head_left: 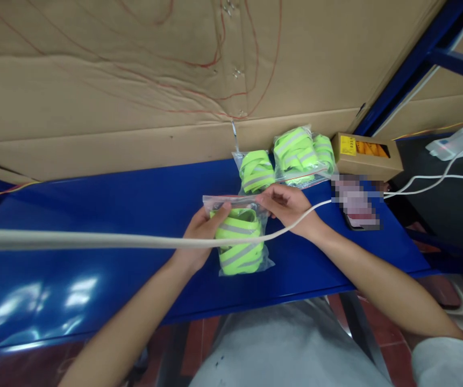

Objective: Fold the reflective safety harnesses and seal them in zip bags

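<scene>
A clear zip bag (266, 262) stuffed with rolled neon-yellow reflective straps (239, 258) is held above the blue table. My left hand (199, 236) grips its left side, thumb over the front near the top. At the top right corner, by the zip strip, my right hand (290, 207) pinches the bag between thumb and fingers. A white cable (134, 239) crosses the view in front of the bag and my right wrist. Just behind, another bag of neon straps (256, 171) lies partly covered by my right hand.
Larger bagged neon straps (296, 149) lie at the back beside a brown cardboard box (370, 156). A phone (356, 207), partly blurred out, rests on the blue table (114, 209) to the right. A cardboard-coloured panel (114, 107) with red wires stands behind.
</scene>
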The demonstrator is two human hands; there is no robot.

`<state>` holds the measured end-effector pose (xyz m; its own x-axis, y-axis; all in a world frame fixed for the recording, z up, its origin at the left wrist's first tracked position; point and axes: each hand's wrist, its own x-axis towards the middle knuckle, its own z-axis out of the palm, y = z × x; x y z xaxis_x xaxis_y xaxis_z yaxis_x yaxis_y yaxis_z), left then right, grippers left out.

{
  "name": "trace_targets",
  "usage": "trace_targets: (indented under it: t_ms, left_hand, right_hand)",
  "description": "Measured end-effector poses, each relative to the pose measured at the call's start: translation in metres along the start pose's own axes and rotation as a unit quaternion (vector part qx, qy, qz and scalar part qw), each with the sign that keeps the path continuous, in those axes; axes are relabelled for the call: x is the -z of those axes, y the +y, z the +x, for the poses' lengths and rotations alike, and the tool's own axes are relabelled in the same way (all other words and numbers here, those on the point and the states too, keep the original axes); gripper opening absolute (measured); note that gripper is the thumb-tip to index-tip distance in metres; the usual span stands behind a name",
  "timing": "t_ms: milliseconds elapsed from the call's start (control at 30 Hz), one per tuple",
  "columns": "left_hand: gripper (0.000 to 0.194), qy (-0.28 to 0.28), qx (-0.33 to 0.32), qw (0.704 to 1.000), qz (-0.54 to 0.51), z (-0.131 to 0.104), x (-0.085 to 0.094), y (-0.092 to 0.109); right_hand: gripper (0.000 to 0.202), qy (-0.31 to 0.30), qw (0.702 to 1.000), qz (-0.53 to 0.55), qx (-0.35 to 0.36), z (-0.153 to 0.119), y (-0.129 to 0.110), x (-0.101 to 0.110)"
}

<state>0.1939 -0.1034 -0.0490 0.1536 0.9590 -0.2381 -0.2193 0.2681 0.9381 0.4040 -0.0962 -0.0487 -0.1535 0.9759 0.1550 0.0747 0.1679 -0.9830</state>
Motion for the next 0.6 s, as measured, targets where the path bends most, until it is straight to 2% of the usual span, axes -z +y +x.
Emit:
trace_targets:
  t_ms: [233,433,600]
  left_hand:
    - [0.05,0.043,-0.046,0.997,0.041,0.004,0.004,0.0]
    - [0.048,0.018,-0.054,0.998,0.025,0.005,0.006,0.001]
    - [0.049,-0.006,-0.066,0.997,0.035,0.001,0.004,-0.001]
  right_hand:
    - [0.042,-0.033,0.999,0.03,-0.024,0.009,0.004,0.013]
    - [0.039,0.002,1.0,-0.016,0.024,0.01,0.003,0.017]
    - [0.032,-0.04,0.997,-0.043,0.046,0.006,0.001,0.014]
